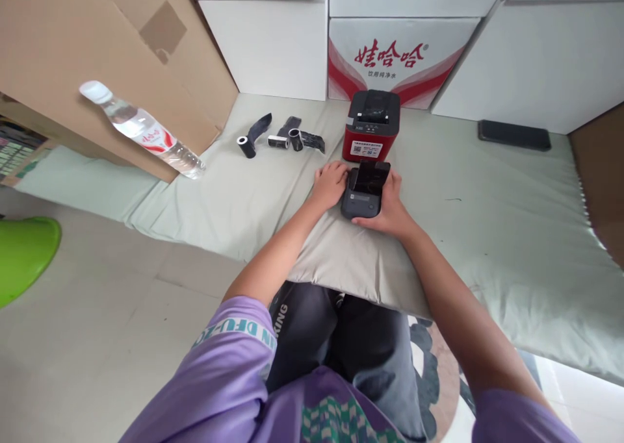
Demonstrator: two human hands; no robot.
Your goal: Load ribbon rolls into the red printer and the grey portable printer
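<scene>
Right hand (396,204) grips the dark device (359,207), left hand (330,182) at its edge, hold unclear; it sits before the red printer (373,128), flap (373,175) up, not yet closed, three rolls (248,147) lying loose leftward!

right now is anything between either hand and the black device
Nothing visible stands between them: the right hand grips the black device and the left hand is at its left edge. The red machine is just beyond it.
</scene>
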